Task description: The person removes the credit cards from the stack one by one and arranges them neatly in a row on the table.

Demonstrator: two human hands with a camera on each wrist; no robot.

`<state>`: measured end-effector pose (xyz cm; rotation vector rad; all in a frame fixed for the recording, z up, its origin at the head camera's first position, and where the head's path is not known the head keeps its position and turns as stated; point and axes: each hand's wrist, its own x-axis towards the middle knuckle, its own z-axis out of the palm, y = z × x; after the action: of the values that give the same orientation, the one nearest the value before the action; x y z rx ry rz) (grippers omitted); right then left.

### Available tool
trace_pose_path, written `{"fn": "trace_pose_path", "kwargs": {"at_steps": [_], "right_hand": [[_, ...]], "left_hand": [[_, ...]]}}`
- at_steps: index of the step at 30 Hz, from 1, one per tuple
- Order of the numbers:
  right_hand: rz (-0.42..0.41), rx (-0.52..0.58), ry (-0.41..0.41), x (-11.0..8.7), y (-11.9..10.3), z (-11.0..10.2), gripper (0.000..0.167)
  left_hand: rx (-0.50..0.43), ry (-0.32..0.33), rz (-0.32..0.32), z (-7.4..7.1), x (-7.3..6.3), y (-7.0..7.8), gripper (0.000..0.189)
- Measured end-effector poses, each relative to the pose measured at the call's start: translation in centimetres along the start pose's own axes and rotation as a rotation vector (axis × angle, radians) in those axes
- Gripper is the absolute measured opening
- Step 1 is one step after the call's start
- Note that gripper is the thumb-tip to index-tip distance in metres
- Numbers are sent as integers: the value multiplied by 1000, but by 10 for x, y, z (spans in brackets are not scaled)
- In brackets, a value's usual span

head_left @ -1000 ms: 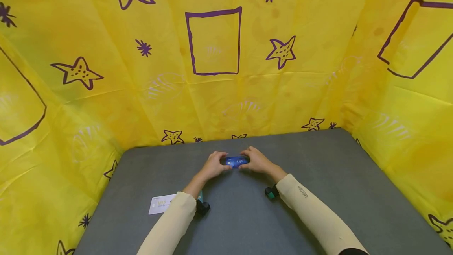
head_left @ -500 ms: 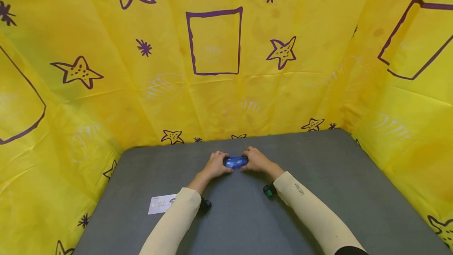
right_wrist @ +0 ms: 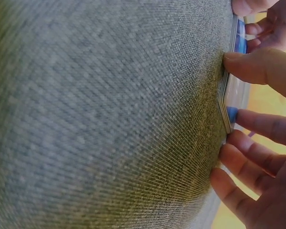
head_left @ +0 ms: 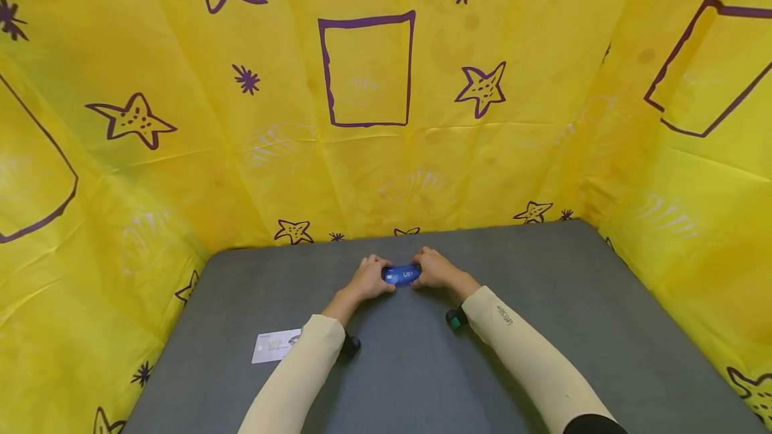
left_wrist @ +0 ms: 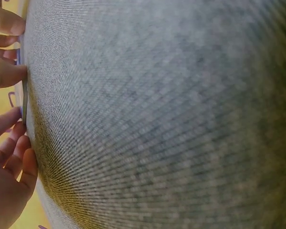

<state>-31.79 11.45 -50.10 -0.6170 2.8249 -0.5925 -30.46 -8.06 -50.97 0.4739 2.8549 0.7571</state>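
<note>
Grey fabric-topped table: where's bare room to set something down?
Free: between cream right sleeve and yellow patterned sheet at right; between that sleeve and cream left sleeve. Crowded: left hand and right hand gripping blue card stack; white rectangular VIP card, partly hidden by left sleeve.

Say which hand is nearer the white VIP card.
Left: the left hand is beyond the white card and to its right; the right hand is farther right.
</note>
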Motion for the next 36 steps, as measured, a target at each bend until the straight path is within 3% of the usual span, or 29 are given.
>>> {"fn": "trace_pose_path", "kwargs": {"at_steps": [20,36], "right_hand": [[-33,10,10,0,3,-1,50],[-80,33,47,-6,0,-15,50]], "left_hand": [[-11,-14,0,-2,1,-2,52],[-110,16,38,-16,-4,-2,53]]}}
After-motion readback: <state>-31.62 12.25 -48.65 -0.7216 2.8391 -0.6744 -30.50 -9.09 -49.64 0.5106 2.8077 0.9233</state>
